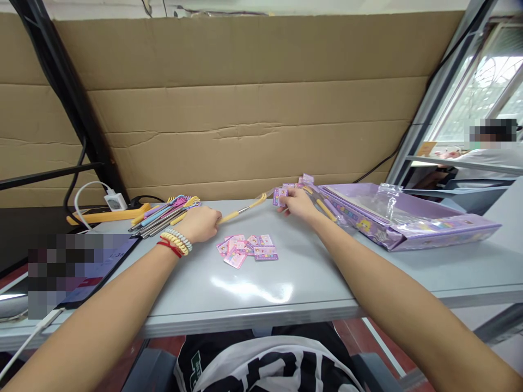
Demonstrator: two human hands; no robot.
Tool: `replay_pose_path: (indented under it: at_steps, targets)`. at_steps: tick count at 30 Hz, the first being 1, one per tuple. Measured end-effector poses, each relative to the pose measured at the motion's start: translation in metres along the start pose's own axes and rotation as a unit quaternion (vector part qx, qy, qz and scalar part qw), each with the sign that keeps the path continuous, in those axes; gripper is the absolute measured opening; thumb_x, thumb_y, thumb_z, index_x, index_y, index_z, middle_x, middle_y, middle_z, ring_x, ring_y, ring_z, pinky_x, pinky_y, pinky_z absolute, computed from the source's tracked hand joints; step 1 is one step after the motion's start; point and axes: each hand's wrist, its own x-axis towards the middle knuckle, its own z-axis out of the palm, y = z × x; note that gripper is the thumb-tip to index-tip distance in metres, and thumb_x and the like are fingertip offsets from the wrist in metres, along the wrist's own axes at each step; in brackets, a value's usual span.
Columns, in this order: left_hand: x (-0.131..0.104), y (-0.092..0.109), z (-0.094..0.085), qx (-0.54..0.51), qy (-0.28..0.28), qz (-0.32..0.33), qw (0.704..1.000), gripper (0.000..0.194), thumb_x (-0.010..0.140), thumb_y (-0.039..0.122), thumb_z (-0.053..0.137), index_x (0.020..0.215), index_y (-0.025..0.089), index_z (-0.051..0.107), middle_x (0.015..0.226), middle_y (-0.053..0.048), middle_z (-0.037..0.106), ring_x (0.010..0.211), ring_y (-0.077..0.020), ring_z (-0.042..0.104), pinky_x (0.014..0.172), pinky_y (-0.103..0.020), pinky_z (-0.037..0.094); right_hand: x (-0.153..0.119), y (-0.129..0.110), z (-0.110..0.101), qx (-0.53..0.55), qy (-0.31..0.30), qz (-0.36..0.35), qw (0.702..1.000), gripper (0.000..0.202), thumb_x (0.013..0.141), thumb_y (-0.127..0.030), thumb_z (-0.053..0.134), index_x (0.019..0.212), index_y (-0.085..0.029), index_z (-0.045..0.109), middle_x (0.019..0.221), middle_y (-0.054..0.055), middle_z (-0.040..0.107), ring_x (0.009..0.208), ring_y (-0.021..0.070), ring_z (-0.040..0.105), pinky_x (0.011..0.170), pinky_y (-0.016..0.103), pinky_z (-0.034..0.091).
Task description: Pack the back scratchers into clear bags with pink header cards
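My left hand (203, 223) is closed around one end of a yellow stick (235, 215) with a metal section and a yellow cord stretching to the right. At the back of the table, my right hand (296, 202) pinches a small purple card (279, 196); more such cards lie just behind it. Between my hands and nearer to me, several pink and purple cards (247, 249) lie in a loose, overlapping group. A bundle of coloured sticks with cords (165, 215) rests to the left of my left hand.
An open purple box (392, 215) with clear plastic in it stands on the right of the table (261, 313). A tablet (102, 267), a white charger (115, 201) and cables are at the left. Cardboard (261, 109) lines the back. Another person sits at far right.
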Motion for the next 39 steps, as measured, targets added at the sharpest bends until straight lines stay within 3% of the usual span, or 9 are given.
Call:
replay_pose_path:
  at_steps: [4,9,14,17,20,25,31,39]
  targets:
    - [-0.002,0.000,-0.003,-0.010,-0.009,-0.007,1.000,0.027,0.071,0.019,0.047,0.086,0.018,0.069,0.081,-0.015,0.070,0.075,-0.0304,0.064,0.063,-0.036,0.044,-0.002,-0.002,-0.001,0.068,-0.024,0.037,0.997,0.005,0.077,-0.015,0.051,0.072,-0.017,0.050,0.071,0.006,0.060,0.061,0.0169,0.065,0.041,0.022,0.048]
    - [-0.002,-0.001,-0.003,-0.014,-0.008,-0.006,1.000,0.024,0.071,0.020,0.047,0.083,0.018,0.069,0.078,-0.015,0.069,0.074,-0.0301,0.064,0.063,-0.036,0.044,0.000,0.002,-0.001,0.061,-0.011,0.016,0.998,0.007,0.077,-0.017,0.053,0.071,-0.017,0.050,0.069,0.005,0.060,0.063,0.0175,0.066,0.043,0.022,0.049]
    - [-0.001,-0.003,-0.001,0.001,-0.017,0.001,1.000,0.030,0.071,0.020,0.046,0.090,0.018,0.070,0.080,-0.016,0.070,0.076,-0.0309,0.064,0.063,-0.037,0.045,0.005,0.009,-0.005,-0.047,0.054,-0.049,0.996,0.016,0.076,-0.020,0.055,0.061,-0.017,0.053,0.064,0.003,0.062,0.072,0.0223,0.068,0.063,0.033,0.054]
    - [-0.001,-0.004,0.000,-0.006,-0.014,-0.006,1.000,0.031,0.071,0.020,0.046,0.090,0.020,0.070,0.082,-0.015,0.070,0.077,-0.0309,0.064,0.064,-0.037,0.045,0.005,0.010,-0.008,-0.111,0.076,-0.127,0.983,0.015,0.074,-0.023,0.059,0.060,-0.017,0.062,0.089,0.010,0.070,0.105,0.0287,0.063,0.089,0.040,0.047]
    - [-0.001,-0.005,0.000,-0.012,-0.013,-0.019,1.000,0.029,0.071,0.021,0.047,0.089,0.021,0.069,0.083,-0.014,0.070,0.076,-0.0295,0.064,0.065,-0.037,0.046,0.004,0.010,-0.010,-0.108,0.059,-0.166,0.978,0.012,0.073,-0.022,0.061,0.063,-0.017,0.066,0.121,0.012,0.064,0.125,0.0279,0.050,0.100,0.038,0.040]
    - [-0.001,-0.006,0.000,-0.008,-0.015,-0.023,1.000,0.029,0.070,0.021,0.047,0.089,0.021,0.069,0.084,-0.013,0.070,0.077,-0.0278,0.064,0.064,-0.035,0.045,0.005,0.010,-0.010,-0.088,0.031,-0.187,0.978,0.024,0.081,-0.025,0.051,0.061,-0.019,0.064,0.111,0.007,0.069,0.115,0.0254,0.058,0.098,0.036,0.041]
    - [-0.002,-0.006,-0.002,-0.015,-0.017,-0.035,0.999,0.034,0.069,0.019,0.045,0.093,0.022,0.070,0.085,-0.013,0.071,0.077,-0.0296,0.064,0.060,-0.034,0.042,0.006,0.010,-0.013,-0.090,0.073,-0.195,0.974,0.026,0.082,-0.029,0.048,0.069,-0.016,0.067,0.082,0.004,0.071,0.086,0.0225,0.063,0.079,0.032,0.046]
    - [0.000,-0.011,-0.004,-0.079,-0.010,-0.030,0.996,0.029,0.067,0.021,0.047,0.082,0.025,0.072,0.078,-0.007,0.071,0.071,-0.0234,0.063,0.060,-0.030,0.038,0.007,0.008,-0.019,-0.018,0.135,-0.145,0.980,0.023,0.069,-0.031,0.062,0.080,-0.013,0.071,0.077,0.007,0.070,0.072,0.0191,0.061,0.069,0.031,0.047]
